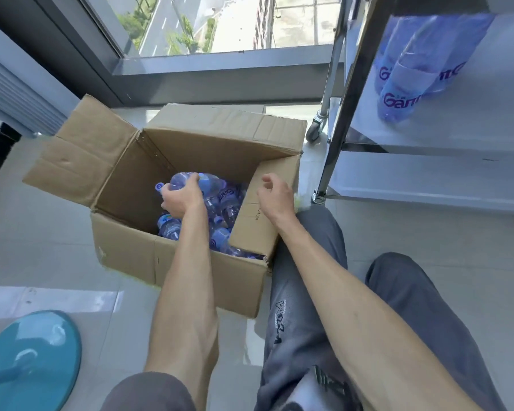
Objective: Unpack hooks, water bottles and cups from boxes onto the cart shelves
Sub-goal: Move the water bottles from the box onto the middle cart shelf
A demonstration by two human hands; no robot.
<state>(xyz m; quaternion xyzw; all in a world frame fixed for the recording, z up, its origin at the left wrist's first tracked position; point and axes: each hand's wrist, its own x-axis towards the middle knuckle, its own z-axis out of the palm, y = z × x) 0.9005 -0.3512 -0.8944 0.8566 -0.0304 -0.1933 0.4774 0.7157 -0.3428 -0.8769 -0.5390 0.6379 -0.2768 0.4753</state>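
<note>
Cardboard box [149,232] sits open on the pale floor tiles [36,232] in front of me, flaps splayed outward, with a heap of blue-tinted water bottles [226,206] lying loose at its bottom. I see my left hand [180,197] down inside the box, fingers wrapped around one bottle [187,178] lying on its side atop the pile, its cap end toward the left. My right hand [275,194] hovers above the box's right flap [264,209], fingers loosely curled and holding nothing. To the right stands the metal cart [339,123]; on its middle shelf [457,126] a few of the same bottles [410,81] stand grouped, blurred at this angle. The shelf below looks bare. A teal stool seat [33,354] shows at lower left.
</note>
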